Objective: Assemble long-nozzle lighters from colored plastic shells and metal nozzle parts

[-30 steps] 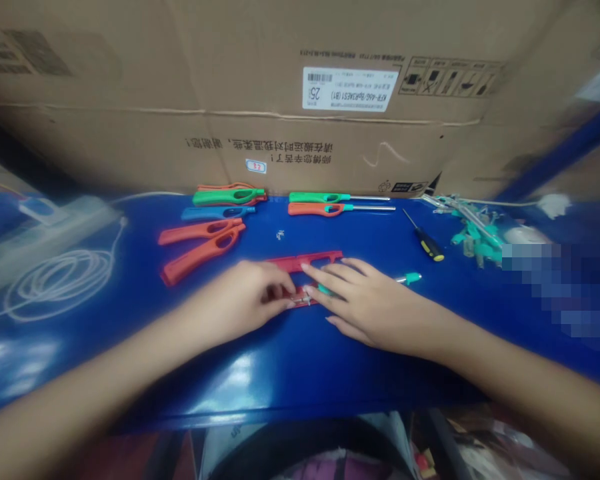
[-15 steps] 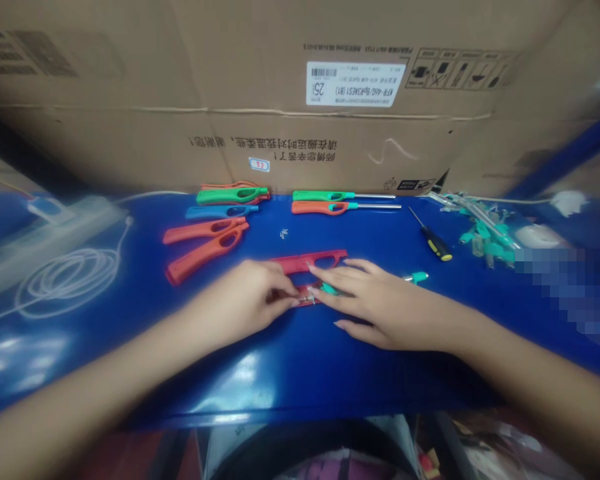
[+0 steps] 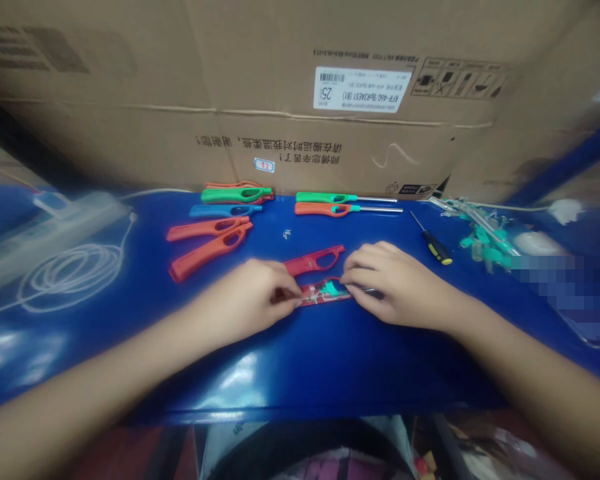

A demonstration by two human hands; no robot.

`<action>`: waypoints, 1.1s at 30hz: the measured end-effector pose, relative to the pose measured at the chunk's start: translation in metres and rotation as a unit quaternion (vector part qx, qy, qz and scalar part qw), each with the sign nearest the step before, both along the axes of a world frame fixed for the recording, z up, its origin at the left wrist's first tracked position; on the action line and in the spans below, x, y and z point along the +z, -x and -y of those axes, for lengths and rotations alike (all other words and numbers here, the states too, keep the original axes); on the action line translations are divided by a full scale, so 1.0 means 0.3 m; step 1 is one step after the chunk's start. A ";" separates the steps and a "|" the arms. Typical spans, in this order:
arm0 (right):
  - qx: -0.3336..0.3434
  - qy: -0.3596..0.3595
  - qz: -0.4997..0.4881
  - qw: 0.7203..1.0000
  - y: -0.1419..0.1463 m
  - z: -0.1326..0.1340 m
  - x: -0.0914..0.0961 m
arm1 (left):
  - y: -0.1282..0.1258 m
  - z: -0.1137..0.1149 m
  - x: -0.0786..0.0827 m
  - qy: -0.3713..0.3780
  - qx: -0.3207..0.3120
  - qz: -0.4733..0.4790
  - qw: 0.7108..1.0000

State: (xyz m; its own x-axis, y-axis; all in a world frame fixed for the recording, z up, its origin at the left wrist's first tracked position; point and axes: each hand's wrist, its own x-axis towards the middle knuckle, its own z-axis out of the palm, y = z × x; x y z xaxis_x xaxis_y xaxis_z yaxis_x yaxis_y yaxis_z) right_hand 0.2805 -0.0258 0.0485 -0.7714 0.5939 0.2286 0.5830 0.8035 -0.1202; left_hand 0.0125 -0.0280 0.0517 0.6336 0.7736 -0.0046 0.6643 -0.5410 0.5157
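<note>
A red lighter half-shell (image 3: 325,298) lies on the blue table, its inner side up, with a green trigger piece (image 3: 332,287) and small clear and metal parts inside. My left hand (image 3: 266,293) pinches the left end of this lighter. At its other end, by the metal tube, my right hand (image 3: 380,283) has its fingers closed round the lighter. Just behind them lies a second red half-shell (image 3: 316,260), partly covered by my left hand. Farther back are a few tiny screws (image 3: 287,234).
Orange, blue and green lighter shells (image 3: 210,249) lie at the left rear. Two long-nosed lighters (image 3: 327,209) are at the back middle. A screwdriver (image 3: 433,243), then a pile of green-and-metal nozzle parts (image 3: 485,233), sit rightward. A power strip (image 3: 70,223) and coiled white cable (image 3: 75,280) are left.
My right hand has gone from spread fingers over the lighter's middle to a closed grip at its right end, uncovering the green piece. My left hand stays at the left end.
</note>
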 end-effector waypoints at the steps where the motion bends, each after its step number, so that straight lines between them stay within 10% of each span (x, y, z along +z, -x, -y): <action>1: -0.005 0.012 -0.002 1.000 -0.007 -0.007 0.002 | 0.001 -0.001 0.000 -0.003 -0.001 -0.002 1.000; 9: 0.009 0.149 -0.016 0.989 -0.015 -0.012 0.004 | 0.012 0.001 0.001 -0.074 0.000 -0.006 0.997; 16: -0.012 0.173 -0.013 0.985 -0.005 -0.006 0.001 | -0.016 0.025 -0.028 -0.133 -0.106 -0.035 0.985; 33: 0.024 0.182 -0.018 0.983 -0.011 -0.009 -0.009 | -0.017 0.015 -0.079 -0.140 -0.121 -0.032 0.982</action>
